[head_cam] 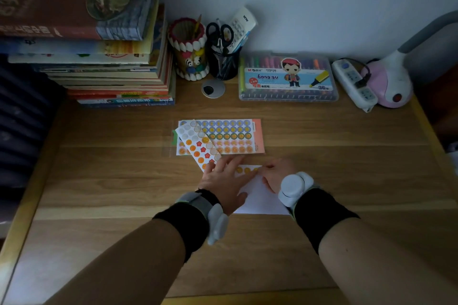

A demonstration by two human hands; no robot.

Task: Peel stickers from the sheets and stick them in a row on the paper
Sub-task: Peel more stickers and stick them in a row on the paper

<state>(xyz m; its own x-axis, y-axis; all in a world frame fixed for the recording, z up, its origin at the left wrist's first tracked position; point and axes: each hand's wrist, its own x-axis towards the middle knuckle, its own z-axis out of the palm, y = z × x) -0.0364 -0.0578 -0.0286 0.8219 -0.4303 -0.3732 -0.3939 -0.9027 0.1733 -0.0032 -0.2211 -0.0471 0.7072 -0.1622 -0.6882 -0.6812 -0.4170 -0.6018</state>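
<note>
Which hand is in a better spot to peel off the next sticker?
Probably the right hand. The left hand lies flat with fingers spread on the white paper and the slanted sticker sheet, steadying both. The right one sits at the sticker row, close to the sheets.

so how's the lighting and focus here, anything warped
Head view: dim throughout, darker toward the corners, no glare; wide-angle distortion bows the desk edges and the book stack; the stickers on the paper look soft, their details unreadable.
</note>
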